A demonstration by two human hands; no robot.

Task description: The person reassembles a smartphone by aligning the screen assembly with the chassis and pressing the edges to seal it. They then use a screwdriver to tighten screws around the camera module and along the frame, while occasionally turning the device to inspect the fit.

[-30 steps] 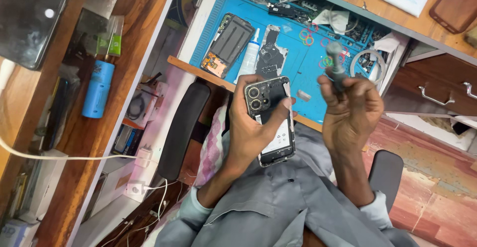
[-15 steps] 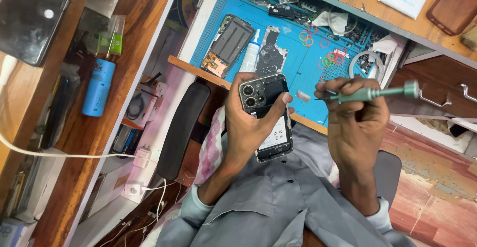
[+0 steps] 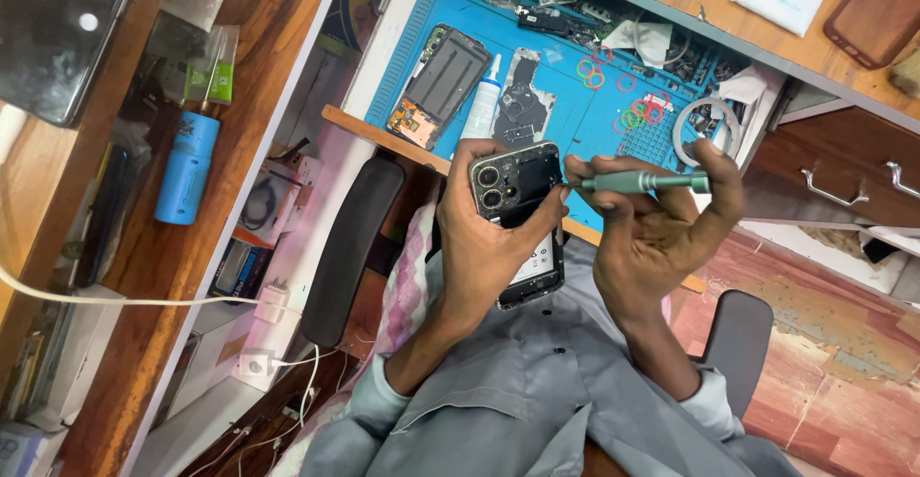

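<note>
At the far left we see a dark screen (image 3: pixel 53 36) on the wooden shelf (image 3: pixel 144 276), and below it a blue can (image 3: pixel 187 168) lying on its side, with a white cable (image 3: pixel 144 300) running across the shelf toward a plug. Next comes the black armrest (image 3: pixel 350 247) of the chair. On the table, a blue mat (image 3: pixel 575 117) carries an opened phone (image 3: pixel 439 84) near its left edge, a white glue bottle (image 3: pixel 482 108) just beside it, and a bare phone board (image 3: pixel 522 98) right of that. Our left hand (image 3: pixel 494 247) is wrapped around a phone (image 3: pixel 522 218), held above the lap just off the table's near edge, its back with the camera cluster facing us, thumb on one long side and fingers curled over the other. Our right hand (image 3: pixel 656 237) pinches a green screwdriver (image 3: pixel 637 183) between thumb and fingertips, the tool lying level with its tip at the phone's upper right edge; we cannot tell if it touches. Behind that hand, coloured rubber bands (image 3: pixel 637 113) lie scattered on the mat, and a tape roll (image 3: pixel 700 122) sits at its right edge. Furthest right, wooden drawers (image 3: pixel 843 175) with metal handles.
</note>
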